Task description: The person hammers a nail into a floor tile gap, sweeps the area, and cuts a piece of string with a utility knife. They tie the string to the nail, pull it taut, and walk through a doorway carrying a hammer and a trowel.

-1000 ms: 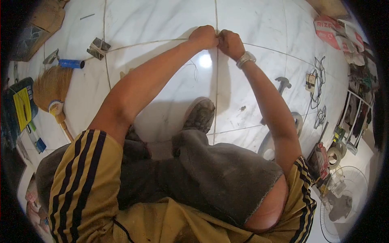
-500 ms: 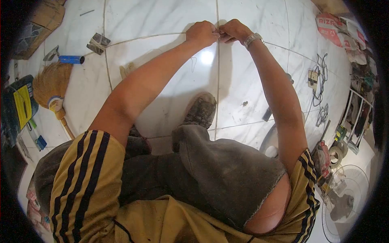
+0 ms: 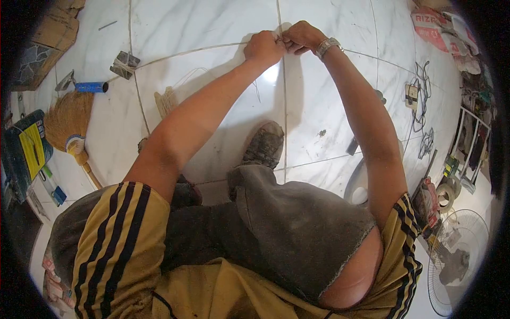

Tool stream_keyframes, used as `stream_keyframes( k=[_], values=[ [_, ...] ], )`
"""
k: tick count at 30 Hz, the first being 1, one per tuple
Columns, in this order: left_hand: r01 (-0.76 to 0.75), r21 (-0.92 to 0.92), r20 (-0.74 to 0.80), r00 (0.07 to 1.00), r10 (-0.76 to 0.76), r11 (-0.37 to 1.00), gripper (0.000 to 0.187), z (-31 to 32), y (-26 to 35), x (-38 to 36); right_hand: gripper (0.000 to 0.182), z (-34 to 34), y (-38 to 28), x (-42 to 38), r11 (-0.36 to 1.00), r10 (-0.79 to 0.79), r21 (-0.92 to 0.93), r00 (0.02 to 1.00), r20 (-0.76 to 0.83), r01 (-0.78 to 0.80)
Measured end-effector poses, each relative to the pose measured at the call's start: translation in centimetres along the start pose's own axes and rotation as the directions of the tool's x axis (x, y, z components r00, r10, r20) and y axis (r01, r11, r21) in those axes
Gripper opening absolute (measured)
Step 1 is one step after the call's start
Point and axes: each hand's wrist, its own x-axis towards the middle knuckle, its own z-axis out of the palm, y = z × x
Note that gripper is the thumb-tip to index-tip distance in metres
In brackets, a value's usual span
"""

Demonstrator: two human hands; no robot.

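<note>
Both my hands meet at a grout line of the white tiled floor (image 3: 212,80), at the top centre. My left hand (image 3: 265,48) is closed, fingertips pinched together; what they hold is too small to name. My right hand (image 3: 303,37), with a metal watch (image 3: 328,47) on the wrist, is also closed, its fingertips against those of the left. A thin pale string (image 3: 257,90) lies curled on the tiles below the left hand. It runs near a light-coloured bundle (image 3: 166,102) beside my left forearm.
At the left are a broom (image 3: 70,119), a blue tube (image 3: 92,87), a dark block wound with string (image 3: 125,64) and a cardboard box (image 3: 56,26). At the right are a corded socket (image 3: 411,97), a fan (image 3: 457,260) and a metal rack (image 3: 470,143).
The view has shifted slightly. Both hands remain together at the grout line, pinched, and the left forearm has moved a little, showing more of the pale bundle.
</note>
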Motion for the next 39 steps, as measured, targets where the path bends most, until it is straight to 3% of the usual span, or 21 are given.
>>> stream_keyframes(
  k=[3,6,10,12,15,24,30,33,39],
  values=[
    [-0.086,0.036,-0.003,0.996,0.087,0.996,0.034,0.1,-0.8,0.5,0.035,1.0,-0.4,-0.3,0.904,-0.145,-0.423,0.973,-0.177,0.058],
    [-0.145,0.047,0.004,0.989,0.145,0.988,0.034,-0.3,-1.0,0.6,0.039,1.7,0.6,0.0,0.564,-0.619,-0.764,0.773,-0.139,0.314],
    [-0.124,0.008,-0.003,0.992,0.124,0.992,0.031,-0.4,-0.9,0.4,0.039,1.3,0.9,0.1,0.618,-0.597,-0.708,0.790,-0.141,0.341],
    [-0.082,-0.016,-0.051,0.995,0.081,0.996,0.030,0.0,-0.9,0.2,0.041,1.3,0.8,0.0,0.680,-0.545,-0.661,0.822,-0.164,0.318],
    [-0.059,-0.025,0.016,0.998,0.059,0.998,0.029,0.0,-1.0,0.3,0.042,1.2,-0.2,0.4,0.719,-0.388,-0.657,0.916,-0.106,0.228],
    [-0.091,-0.118,-0.027,0.996,0.089,0.989,0.033,-0.2,-0.9,0.0,0.041,1.4,-0.8,-0.2,0.849,-0.259,-0.506,0.955,-0.142,0.154],
    [-0.059,-0.090,-0.034,0.998,0.056,0.994,0.035,0.2,-0.7,0.0,0.037,1.5,-1.0,-0.5,0.875,-0.195,-0.476,0.963,-0.187,0.085],
    [-0.022,-0.091,-0.022,1.000,0.021,0.996,0.034,0.4,-0.7,0.0,0.038,1.2,-0.9,-0.4,0.858,-0.232,-0.497,0.962,-0.144,0.133],
    [-0.279,0.169,0.012,0.960,0.281,0.945,0.026,-0.6,-1.3,1.2,0.043,1.2,0.1,-0.5,0.775,-0.346,-0.598,0.929,-0.128,0.206]
  ],
)
